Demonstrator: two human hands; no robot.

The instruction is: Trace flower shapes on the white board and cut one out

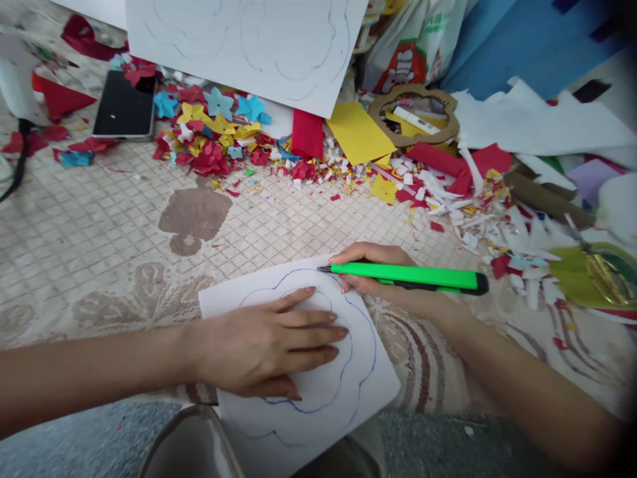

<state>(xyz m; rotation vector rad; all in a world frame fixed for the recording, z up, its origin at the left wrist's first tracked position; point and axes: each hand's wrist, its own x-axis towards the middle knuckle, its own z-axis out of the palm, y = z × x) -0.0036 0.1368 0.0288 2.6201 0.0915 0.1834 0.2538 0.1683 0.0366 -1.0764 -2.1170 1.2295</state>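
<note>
A white sheet [318, 398] with a blue flower outline drawn on it lies in front of me on a patterned cloth. My left hand [269, 345] rests flat on the sheet with the fingers stretched out, pinning it down. My right hand [378, 279] is closed round a bright green utility knife [408, 275]. The knife lies nearly level, and its tip touches the sheet's upper edge by the blue line.
Coloured paper flowers [209, 126] and scraps litter the far side. A black phone [124, 106] lies at the far left. A larger white sheet [249, 40], yellow paper [358, 133], a cardboard ring [413, 116] and scissors [602, 265] lie beyond and to the right.
</note>
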